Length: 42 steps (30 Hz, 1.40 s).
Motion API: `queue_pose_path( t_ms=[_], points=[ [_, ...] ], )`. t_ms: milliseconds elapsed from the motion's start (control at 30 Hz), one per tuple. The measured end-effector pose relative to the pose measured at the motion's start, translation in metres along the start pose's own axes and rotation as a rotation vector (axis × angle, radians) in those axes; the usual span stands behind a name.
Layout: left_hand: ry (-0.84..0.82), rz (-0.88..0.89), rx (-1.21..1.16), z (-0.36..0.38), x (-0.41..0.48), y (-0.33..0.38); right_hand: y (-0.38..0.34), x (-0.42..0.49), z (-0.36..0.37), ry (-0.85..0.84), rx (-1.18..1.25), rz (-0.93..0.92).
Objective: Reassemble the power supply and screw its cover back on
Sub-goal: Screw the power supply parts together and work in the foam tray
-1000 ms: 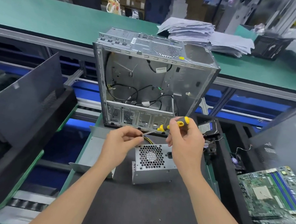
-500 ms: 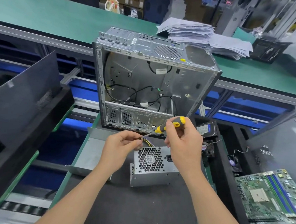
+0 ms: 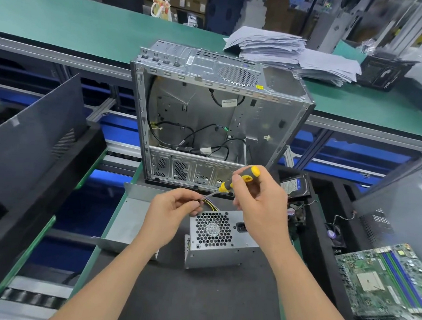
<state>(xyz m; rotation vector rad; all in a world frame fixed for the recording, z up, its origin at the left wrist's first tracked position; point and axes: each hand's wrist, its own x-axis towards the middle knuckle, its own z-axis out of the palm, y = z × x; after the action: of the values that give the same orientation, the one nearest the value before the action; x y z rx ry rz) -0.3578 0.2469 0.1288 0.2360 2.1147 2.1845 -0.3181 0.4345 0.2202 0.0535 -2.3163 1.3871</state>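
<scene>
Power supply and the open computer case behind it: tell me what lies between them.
In head view, yellow wires from the power supply lie before the computer case; over them the right hand grips the screwdriver, tip pinched by the left hand.

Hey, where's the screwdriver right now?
Head view, centre: the screwdriver is gripped in the right hand above the power supply, its tip pinched by the left hand, in front of the open computer case.
</scene>
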Motion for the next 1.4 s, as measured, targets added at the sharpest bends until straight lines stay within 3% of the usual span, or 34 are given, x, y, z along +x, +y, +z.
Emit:
queue_pose_path(
  t_ms=[100,233,367,733,933,1033,1400],
  points=[
    [-0.015,0.018,0.024,0.001,-0.002,-0.002,-0.005,0.000,0.000,0.000,0.011,-0.003],
    [0.013,0.052,0.045,0.006,-0.007,-0.002,-0.010,-0.001,0.003,0.013,0.208,0.119],
    [0.037,0.029,-0.007,0.009,-0.014,-0.003,-0.009,-0.003,0.005,-0.013,0.182,0.111],
    [-0.032,-0.115,-0.419,0.009,-0.017,-0.013,-0.009,-0.007,0.006,-0.009,0.164,0.118],
    [0.132,-0.320,-0.294,0.007,-0.018,-0.019,-0.007,-0.005,0.008,-0.007,0.132,0.112],
    [0.073,-0.430,-0.225,0.005,-0.021,-0.018,-0.005,-0.003,0.010,-0.011,0.075,0.105],
    [-0.014,-0.563,-0.393,0.003,-0.022,-0.014,-0.002,0.002,0.019,-0.092,-0.007,0.099]
  ],
)
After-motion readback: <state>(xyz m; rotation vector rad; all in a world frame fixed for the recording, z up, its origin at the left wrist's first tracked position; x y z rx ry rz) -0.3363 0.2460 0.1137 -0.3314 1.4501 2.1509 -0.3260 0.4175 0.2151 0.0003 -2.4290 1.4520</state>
